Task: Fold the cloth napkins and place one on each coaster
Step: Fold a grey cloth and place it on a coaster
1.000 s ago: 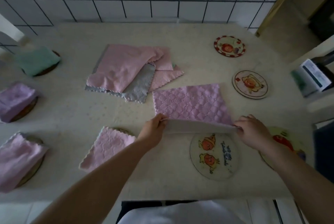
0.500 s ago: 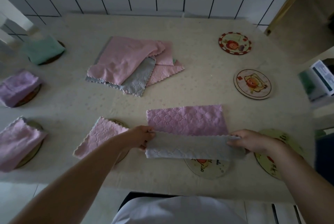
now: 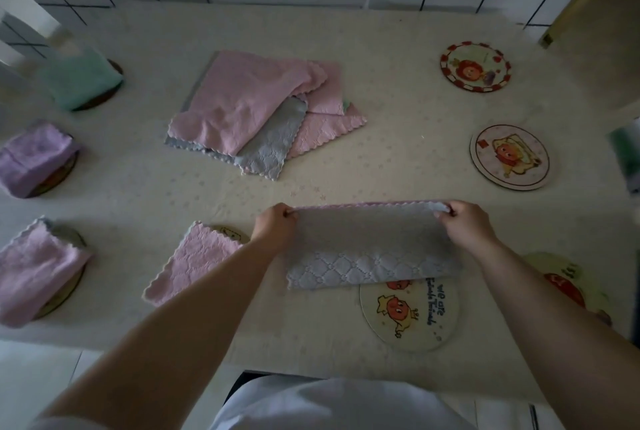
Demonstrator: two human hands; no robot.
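Napkin [image 3: 374,249] lower centre, half-folded, overlapping coaster [image 3: 408,311] | left hand [image 3: 275,225], right hand [image 3: 465,221] pinch its far corners | four coasters at left carry napkins | pile [image 3: 256,110] upper centre unfolded | three coasters at right bare

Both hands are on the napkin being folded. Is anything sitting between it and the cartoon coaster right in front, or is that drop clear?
Nothing visible blocks it. The left hand and right hand pinch the far corners of the napkin, whose near edge already overlaps the bare coaster. The folded pink napkin lies apart, to the left.
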